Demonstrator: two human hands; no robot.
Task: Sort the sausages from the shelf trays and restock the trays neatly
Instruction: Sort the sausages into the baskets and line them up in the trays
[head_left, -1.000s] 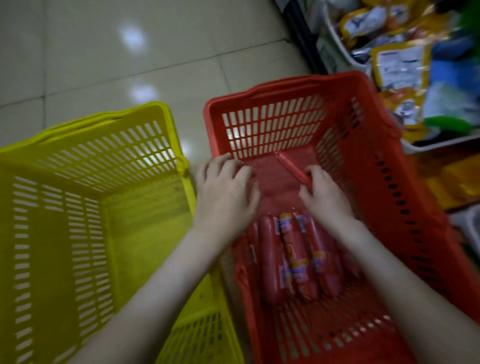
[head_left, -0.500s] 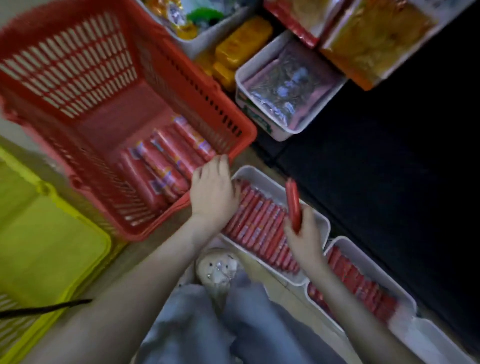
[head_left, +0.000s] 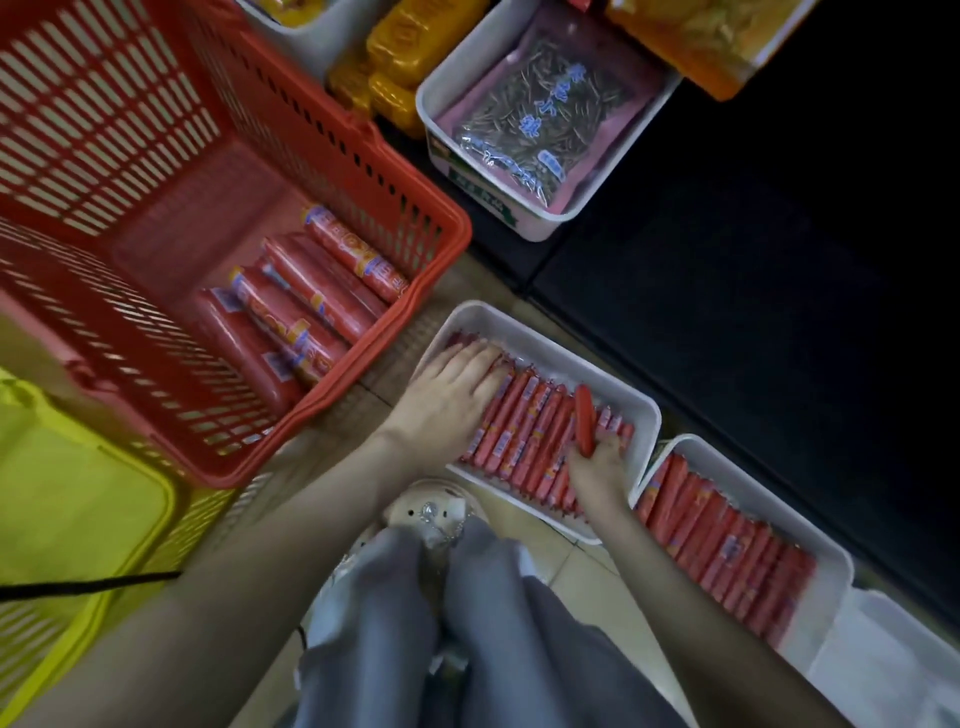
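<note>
One sausage (head_left: 584, 415) – in right hand (head_left: 598, 470), pointing away

Both forearms are seen bare along their whole visible length, the left forearm (head_left: 260, 545) at 7 o'clock and the right forearm (head_left: 691, 587) at 5 o'clock, and the left hand (head_left: 449, 397) and right hand (head_left: 597, 470) are likewise uncovered. Loose blue-grey trousers (head_left: 519, 634) are worn, shown at 6 o'clock, their soft cloth gathered in long folds over both legs. Just above them, near the centre, a pale cream shoe (head_left: 408, 501) is visible, its rounded top pierced by small holes and fitted with a shiny silvery charm (head_left: 430, 512). A thin black cord (head_left: 88, 584) is seen at 8 o'clock; what it is attached to cannot be told.
</note>
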